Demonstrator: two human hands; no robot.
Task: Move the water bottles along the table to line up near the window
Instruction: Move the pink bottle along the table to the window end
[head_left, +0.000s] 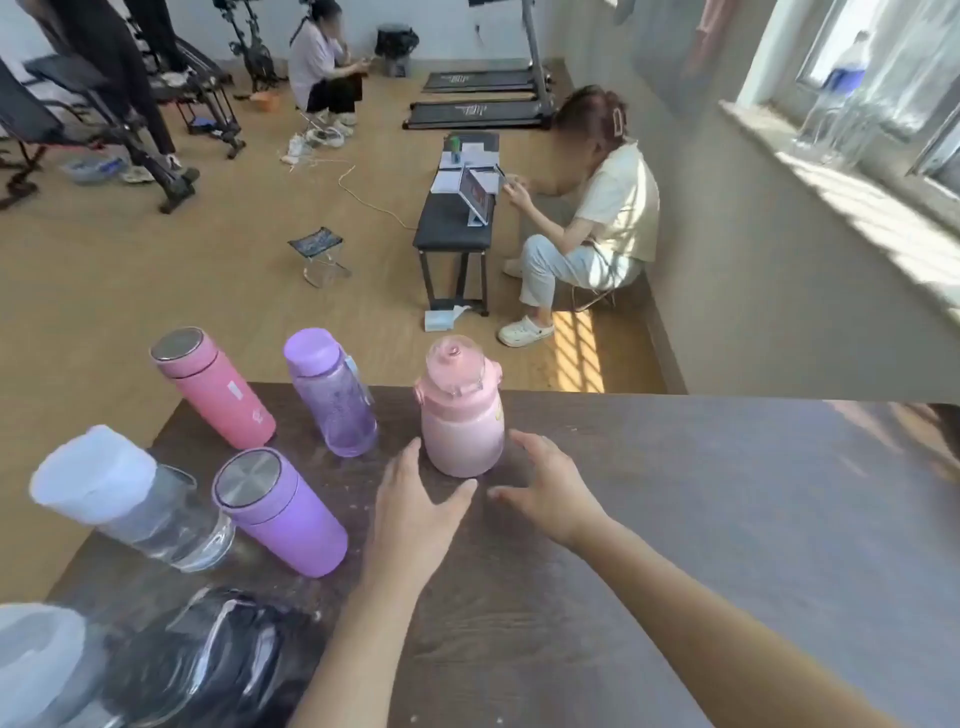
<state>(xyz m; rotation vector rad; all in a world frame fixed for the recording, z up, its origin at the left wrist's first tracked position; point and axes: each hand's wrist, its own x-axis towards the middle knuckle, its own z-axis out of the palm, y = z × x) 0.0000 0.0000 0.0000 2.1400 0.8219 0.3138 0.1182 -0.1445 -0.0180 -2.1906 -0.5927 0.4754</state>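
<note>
A squat pale pink bottle with a clear flip lid stands upright near the far edge of the dark wooden table. My left hand lies open just left of and below its base, fingertips close to it. My right hand is open on its right side, fingers spread, not gripping. To the left stand a translucent purple bottle, a pink flask with a steel cap, a purple flask with a steel cap, and a clear bottle with a white lid.
A black and clear bottle and a white lid sit blurred at the near left corner. The window sill runs along the right wall, holding a clear bottle. A person sits at a black bench beyond the table.
</note>
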